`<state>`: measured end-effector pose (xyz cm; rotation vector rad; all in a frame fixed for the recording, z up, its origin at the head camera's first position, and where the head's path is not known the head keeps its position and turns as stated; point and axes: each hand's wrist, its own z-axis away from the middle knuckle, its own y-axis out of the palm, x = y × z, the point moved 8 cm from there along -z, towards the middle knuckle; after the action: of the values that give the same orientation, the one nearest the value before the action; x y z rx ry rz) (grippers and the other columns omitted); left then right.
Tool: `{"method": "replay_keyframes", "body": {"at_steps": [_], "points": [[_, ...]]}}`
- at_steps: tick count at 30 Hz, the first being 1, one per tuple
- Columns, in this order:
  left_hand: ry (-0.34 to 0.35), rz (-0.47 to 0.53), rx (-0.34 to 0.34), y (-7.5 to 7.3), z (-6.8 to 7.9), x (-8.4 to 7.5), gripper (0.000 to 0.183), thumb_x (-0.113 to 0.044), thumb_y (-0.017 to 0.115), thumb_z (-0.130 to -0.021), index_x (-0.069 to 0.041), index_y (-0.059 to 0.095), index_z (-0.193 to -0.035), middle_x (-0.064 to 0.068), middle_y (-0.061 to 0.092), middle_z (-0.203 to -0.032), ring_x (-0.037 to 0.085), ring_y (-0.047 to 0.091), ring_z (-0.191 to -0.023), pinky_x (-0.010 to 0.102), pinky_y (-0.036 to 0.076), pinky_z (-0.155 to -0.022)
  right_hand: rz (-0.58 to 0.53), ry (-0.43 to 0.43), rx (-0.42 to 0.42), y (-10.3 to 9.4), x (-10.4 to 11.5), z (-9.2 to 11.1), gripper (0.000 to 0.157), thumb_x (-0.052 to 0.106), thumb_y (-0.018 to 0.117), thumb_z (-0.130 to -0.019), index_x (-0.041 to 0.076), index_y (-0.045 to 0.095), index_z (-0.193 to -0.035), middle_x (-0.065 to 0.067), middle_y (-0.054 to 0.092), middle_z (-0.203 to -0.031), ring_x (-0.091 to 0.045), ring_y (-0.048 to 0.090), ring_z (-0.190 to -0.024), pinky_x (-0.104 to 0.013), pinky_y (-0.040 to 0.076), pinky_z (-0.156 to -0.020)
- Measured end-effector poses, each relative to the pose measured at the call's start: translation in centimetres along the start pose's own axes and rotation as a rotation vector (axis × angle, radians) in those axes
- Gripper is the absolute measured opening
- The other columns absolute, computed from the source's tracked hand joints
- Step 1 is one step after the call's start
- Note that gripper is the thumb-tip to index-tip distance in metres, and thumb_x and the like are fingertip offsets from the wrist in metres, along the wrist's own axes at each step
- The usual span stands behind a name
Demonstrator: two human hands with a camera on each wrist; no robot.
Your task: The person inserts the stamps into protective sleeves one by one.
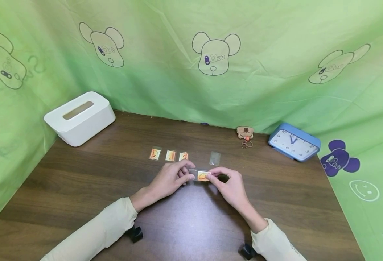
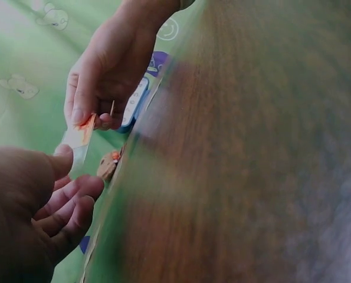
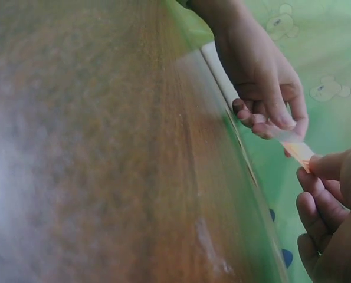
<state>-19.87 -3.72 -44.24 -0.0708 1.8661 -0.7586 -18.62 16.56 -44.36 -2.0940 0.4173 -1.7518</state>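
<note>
Clear plastic, the sleeve (image 1: 194, 174) is pinched at one end by the left hand (image 1: 171, 178), at the other by the right hand (image 1: 232, 185); its long axis runs side to side between them, its orange card (image 1: 202, 176) nearer the right hand. Beyond it, three cards (image 1: 170, 156) lie leftward on the table (image 1: 80, 181), a clear sheet (image 1: 215, 158) rightward.

From my head the light is bright and even, with a whitish glare on the table (image 1: 191, 221) in front of me and a soft shadow under my right hand (image 1: 232, 185). Both wrist views look dimmer and hazier, the near stretch of table blurred out of focus, with pale glare at the right wrist view's left edge.
</note>
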Motion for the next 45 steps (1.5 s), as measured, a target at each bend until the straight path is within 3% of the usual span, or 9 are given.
{"method": "replay_keyframes", "body": {"at_steps": [6, 11, 20, 27, 30, 34, 45], "points": [[0.146, -0.243, -0.014, -0.2, 0.4, -1.3, 0.049, -0.026, 0.091, -0.096, -0.009, 0.070, -0.136, -0.007, 0.070, -0.087, -0.002, 0.062, -0.072, 0.021, 0.055, -0.070, -0.019, 0.020, -0.012, 0.0, 0.0, 0.1, 0.009, 0.007, 0.090, -0.092, 0.012, 0.087, -0.099, 0.001, 0.081, -0.087, -0.009, 0.069, -0.082, -0.025, 0.054, -0.080], [0.209, -0.282, -0.046, -0.4, 0.7, -2.1, 0.048, -0.020, 0.096, -0.090, -0.010, 0.073, -0.131, -0.005, 0.066, -0.085, 0.000, 0.059, -0.070, 0.018, 0.051, -0.065, -0.032, 0.013, -0.020, 0.0, 0.1, 0.1, 0.012, 0.005, 0.091, -0.090, 0.010, 0.087, -0.100, 0.000, 0.081, -0.086, -0.009, 0.071, -0.080, -0.025, 0.055, -0.080], [0.202, -0.241, -0.079, -0.4, 0.8, -2.1, 0.039, -0.016, 0.094, -0.092, -0.007, 0.076, -0.125, -0.003, 0.066, -0.084, 0.001, 0.058, -0.068, 0.017, 0.051, -0.064, -0.065, 0.006, -0.016, 0.1, 0.3, 0.4, 0.017, 0.008, 0.094, -0.089, 0.009, 0.088, -0.106, -0.001, 0.083, -0.090, -0.008, 0.073, -0.085, -0.026, 0.056, -0.085], [0.170, -0.264, -0.103, -0.7, 0.7, -1.7, 0.039, -0.016, 0.095, -0.090, -0.008, 0.077, -0.124, -0.003, 0.068, -0.083, 0.003, 0.060, -0.066, 0.018, 0.052, -0.065, -0.056, -0.063, -0.067, -0.7, 0.5, 0.5, 0.017, 0.004, 0.088, -0.093, 0.010, 0.087, -0.109, -0.002, 0.083, -0.095, -0.007, 0.073, -0.087, -0.033, 0.059, -0.087], [0.158, -0.277, -0.108, -0.8, 0.6, -1.7, 0.039, -0.017, 0.095, -0.090, -0.009, 0.077, -0.124, -0.004, 0.068, -0.082, 0.001, 0.058, -0.065, 0.019, 0.052, -0.065, -0.040, -0.083, -0.083, -0.9, 0.4, 0.6, 0.013, 0.003, 0.087, -0.095, 0.011, 0.087, -0.105, -0.002, 0.084, -0.098, -0.006, 0.073, -0.090, -0.029, 0.058, -0.087], [0.147, -0.278, -0.108, -0.9, 0.6, -1.7, 0.039, -0.018, 0.095, -0.090, -0.009, 0.077, -0.124, -0.005, 0.067, -0.081, -0.002, 0.054, -0.065, 0.020, 0.052, -0.065, -0.036, -0.096, -0.069, -0.9, 0.6, 0.8, 0.011, 0.003, 0.086, -0.095, 0.012, 0.087, -0.102, 0.000, 0.084, -0.099, -0.006, 0.074, -0.094, -0.026, 0.057, -0.089], [0.144, -0.257, -0.103, -0.8, 0.6, -2.0, 0.040, -0.016, 0.095, -0.090, -0.007, 0.077, -0.124, -0.005, 0.067, -0.081, 0.002, 0.057, -0.065, 0.018, 0.051, -0.064, -0.044, -0.101, -0.033, -0.4, 1.1, 0.9, 0.012, 0.003, 0.086, -0.095, 0.012, 0.087, -0.103, -0.006, 0.084, -0.099, -0.007, 0.073, -0.093, -0.035, 0.059, -0.089]]}}
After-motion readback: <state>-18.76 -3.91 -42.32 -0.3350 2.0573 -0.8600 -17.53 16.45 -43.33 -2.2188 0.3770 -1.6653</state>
